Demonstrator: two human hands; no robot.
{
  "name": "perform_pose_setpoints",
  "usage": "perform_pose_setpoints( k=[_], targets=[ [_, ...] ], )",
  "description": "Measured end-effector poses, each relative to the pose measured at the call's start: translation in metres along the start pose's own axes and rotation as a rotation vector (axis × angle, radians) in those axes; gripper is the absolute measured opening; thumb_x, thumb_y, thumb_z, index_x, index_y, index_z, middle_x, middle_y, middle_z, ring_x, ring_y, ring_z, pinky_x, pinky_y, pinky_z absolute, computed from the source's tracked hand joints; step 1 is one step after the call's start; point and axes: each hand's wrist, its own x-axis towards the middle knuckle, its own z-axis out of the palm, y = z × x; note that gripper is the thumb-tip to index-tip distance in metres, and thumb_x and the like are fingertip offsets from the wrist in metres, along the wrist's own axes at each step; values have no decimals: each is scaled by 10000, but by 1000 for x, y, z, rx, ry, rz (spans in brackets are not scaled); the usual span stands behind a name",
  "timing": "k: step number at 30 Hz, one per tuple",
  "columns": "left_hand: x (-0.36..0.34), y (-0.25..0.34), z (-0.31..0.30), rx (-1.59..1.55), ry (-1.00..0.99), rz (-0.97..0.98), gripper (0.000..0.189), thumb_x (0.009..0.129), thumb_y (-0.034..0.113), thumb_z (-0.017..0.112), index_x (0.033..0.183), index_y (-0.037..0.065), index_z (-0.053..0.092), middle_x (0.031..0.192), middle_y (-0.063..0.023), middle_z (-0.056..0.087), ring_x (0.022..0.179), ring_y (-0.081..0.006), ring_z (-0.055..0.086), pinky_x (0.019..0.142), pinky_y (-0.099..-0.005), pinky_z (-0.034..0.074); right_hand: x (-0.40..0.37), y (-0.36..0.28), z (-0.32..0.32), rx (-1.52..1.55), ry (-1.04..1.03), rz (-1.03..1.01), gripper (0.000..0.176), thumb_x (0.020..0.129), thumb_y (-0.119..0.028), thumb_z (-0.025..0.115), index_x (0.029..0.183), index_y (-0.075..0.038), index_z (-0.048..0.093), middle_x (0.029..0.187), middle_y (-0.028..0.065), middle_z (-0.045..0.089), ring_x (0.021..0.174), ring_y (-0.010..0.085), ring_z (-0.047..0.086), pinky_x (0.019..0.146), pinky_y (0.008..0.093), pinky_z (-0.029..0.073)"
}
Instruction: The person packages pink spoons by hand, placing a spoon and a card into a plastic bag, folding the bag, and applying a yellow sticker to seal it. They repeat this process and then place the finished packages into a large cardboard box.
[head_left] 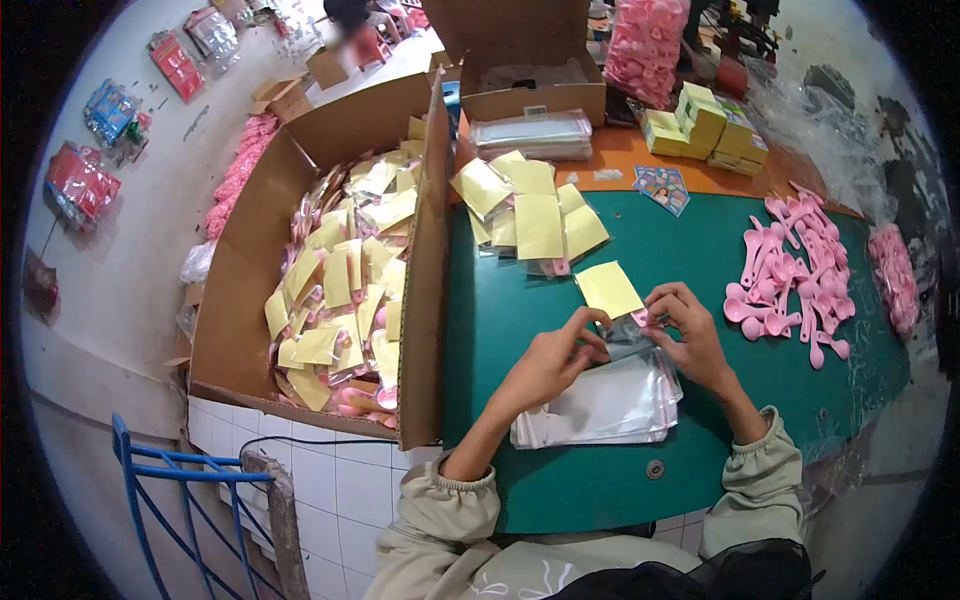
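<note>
A yellow card [609,289] and the end of a pink spoon [640,317] show at a small clear plastic bag [625,338] between my hands. My left hand [553,362] has its fingers curled and pinches the bag's left side. With thumb and forefinger, my right hand [690,333] grips the bag's right edge by the spoon end. How far card and spoon lie inside is hard to see. Beneath my hands rests a stack of clear plastic bags [605,405]. Loose pink spoons [795,270] are heaped to the right.
Bagged yellow cards [538,226] lie behind my hands. A big cardboard box [425,300] on the left holds many similar packs. More flat bags [530,135], small yellow boxes [700,120] and an open carton [535,105] stand at the back. A blue metal rack [185,470] is lower left.
</note>
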Motion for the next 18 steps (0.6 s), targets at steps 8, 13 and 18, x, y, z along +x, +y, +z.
perform_pose_setpoints(
  k=[8,13,18],
  targets=[
    [8,-14,2,310,106,125,125,791,46,620,881,19,537,828,-131,551,726,-235,617,657,-326,487,-5,23,-1,499,-133,294,79,807,-34,627,852,-8,568,982,41,523,877,103,534,731,236,476],
    [6,-14,2,366,131,115,168,799,120,646,890,7,562,830,-119,554,743,-217,612,630,-308,499,-5,23,13,632,-87,490,103,863,-84,595,862,9,550,828,25,579,760,73,547,664,217,458],
    [9,-19,1,373,185,46,180,810,135,654,894,0,568,808,-95,572,701,-179,618,590,-282,508,-5,24,22,630,6,524,124,877,-98,582,855,12,529,784,58,608,673,104,606,587,222,484]
  ],
)
